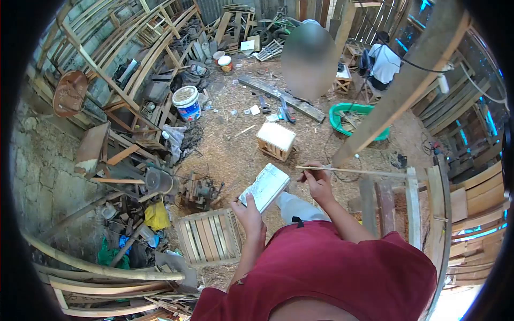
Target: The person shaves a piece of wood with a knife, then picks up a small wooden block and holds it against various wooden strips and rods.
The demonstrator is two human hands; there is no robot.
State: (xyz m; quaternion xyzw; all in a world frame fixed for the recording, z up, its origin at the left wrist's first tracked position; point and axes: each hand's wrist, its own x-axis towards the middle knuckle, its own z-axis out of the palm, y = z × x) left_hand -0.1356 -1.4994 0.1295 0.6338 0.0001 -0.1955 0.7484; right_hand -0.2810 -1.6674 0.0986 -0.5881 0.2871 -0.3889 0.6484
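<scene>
My left hand (250,213) grips a flat, white rectangular block (266,187) by its near edge, thumb on top. The upper face of the block carries faint grey marks, and I cannot make out what it is made of. To the right, the fingers of my right hand (318,183) are closed around one end of a long, thin wooden strip (369,172). The strip reaches out to the right, almost level. Just beyond both hands stands a small slatted wooden stool (276,141) with a whitish top.
A slatted wooden crate (210,237) lies left of my legs, near a rusty machine part (201,191). A wooden post (404,88) rises at the right. Farther off are a green basin (335,119), a paint bucket (187,104), a long beam (284,98) and two people.
</scene>
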